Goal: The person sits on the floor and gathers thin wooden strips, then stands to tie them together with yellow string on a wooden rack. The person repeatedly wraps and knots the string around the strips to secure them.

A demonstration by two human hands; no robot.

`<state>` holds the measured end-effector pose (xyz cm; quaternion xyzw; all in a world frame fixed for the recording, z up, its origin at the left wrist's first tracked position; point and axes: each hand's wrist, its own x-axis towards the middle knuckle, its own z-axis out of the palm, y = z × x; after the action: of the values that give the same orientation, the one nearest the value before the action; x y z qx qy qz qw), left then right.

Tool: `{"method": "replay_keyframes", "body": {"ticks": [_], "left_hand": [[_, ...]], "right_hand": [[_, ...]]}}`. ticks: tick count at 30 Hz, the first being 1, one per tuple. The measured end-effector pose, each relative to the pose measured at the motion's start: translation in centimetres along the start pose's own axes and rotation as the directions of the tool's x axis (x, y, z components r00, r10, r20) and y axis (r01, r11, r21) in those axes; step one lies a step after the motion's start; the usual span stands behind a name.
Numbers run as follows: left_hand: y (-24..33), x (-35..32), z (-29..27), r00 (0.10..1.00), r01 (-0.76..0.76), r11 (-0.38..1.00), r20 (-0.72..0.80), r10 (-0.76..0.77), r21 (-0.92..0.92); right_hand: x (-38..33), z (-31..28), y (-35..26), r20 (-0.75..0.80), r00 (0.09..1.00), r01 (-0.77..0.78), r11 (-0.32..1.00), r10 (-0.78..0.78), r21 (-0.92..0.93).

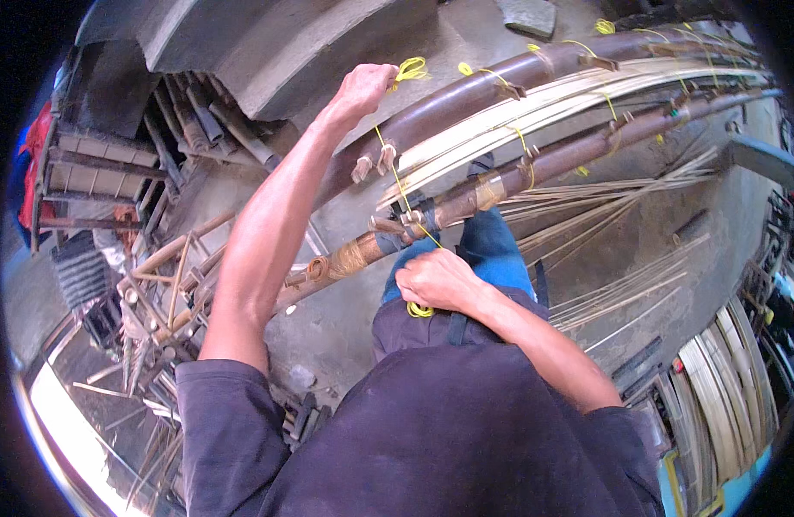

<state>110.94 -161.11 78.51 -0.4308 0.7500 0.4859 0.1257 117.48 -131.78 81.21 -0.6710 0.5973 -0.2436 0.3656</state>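
Observation:
My left hand is raised beyond the far dark pole, closed, with a looped yellow cord sticking out of its fingers. Close to my waist, my right hand is a fist with another small coil of yellow cord under it. A stretch of cord crosses from the far pole over the near pole toward my right hand. Pale split bamboo strips lie lengthwise between the poles. Short wooden pegs stick up from both poles, and more yellow ties are spaced along them to the right.
Curved concrete steps rise at the far left. Loose bamboo strips lie on the floor beyond the near pole. A rack of bamboo stands left, cut pieces lie below it, and wide bamboo slats are stacked at right.

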Motion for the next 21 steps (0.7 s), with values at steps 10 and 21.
{"method": "replay_keyframes", "body": {"ticks": [10, 21], "left_hand": [[-3.7, -19.2, -1.1, 0.86, -0.401, 0.881, -0.23, 0.456, 0.251], [-7.6, -17.5, 6.4, 0.682, -0.581, 0.784, -0.393, 0.616, 0.22]], "right_hand": [[0.6, -3.2, -0.7, -0.727, 0.517, -0.397, 0.879, 0.451, 0.263], [0.3, -3.0, -1.6, -0.383, 0.557, -0.423, 0.649, 0.737, 0.633]]}}
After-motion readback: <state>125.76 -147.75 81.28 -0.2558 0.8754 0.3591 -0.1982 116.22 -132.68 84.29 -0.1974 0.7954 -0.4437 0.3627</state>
